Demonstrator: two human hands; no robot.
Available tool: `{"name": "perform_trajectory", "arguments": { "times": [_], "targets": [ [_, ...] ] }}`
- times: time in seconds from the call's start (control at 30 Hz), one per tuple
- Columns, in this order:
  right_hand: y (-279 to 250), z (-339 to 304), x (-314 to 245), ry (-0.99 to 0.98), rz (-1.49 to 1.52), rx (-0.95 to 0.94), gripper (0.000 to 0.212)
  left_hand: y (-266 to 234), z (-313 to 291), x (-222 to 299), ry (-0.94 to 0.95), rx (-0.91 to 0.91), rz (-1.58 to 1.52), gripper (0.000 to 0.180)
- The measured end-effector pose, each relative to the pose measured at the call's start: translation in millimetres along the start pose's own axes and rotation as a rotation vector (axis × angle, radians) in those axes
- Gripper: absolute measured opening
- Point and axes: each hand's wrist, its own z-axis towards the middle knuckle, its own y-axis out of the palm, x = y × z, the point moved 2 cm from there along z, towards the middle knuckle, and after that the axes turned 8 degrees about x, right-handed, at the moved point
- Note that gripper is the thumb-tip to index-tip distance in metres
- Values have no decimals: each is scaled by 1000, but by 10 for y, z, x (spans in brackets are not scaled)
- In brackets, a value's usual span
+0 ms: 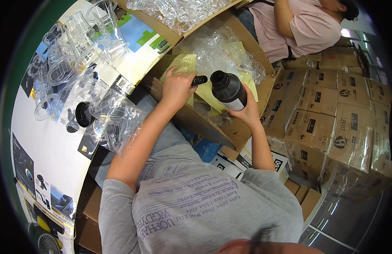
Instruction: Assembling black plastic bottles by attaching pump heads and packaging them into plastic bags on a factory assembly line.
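Observation:
My right hand (249,111) is wrapped round a dark bottle (235,91) with a pale label on its side. The bottle tilts, its narrower black top facing up and to the left. Close to that top, my left hand (177,88) grips a short black cylindrical piece (199,80); a small gap separates it from the bottle. I cannot make out exactly what this piece is. Both hands are over an open cardboard box (210,127) holding crumpled clear plastic bags (221,48) and yellowish printed sheets (185,63).
Clear plastic parts (83,46) cover the far left of the table (48,146). Nearer me lie a plastic bag (124,122) and a round black lid (83,114). Another box of clear parts (179,12) stands ahead. Wrapped cartons (331,114) are stacked at right, beside a person in pink (308,34).

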Motion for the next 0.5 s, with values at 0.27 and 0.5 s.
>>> {"name": "perform_trajectory", "arguments": {
  "times": [0.27, 0.5],
  "targets": [
    [63, -17, 14, 3, -1, -24, 95, 26, -45, -28, 7, 19, -3, 28],
    [93, -2, 34, -37, -52, -23, 94, 25, -30, -29, 7, 14, -5, 28]
  ]
}}
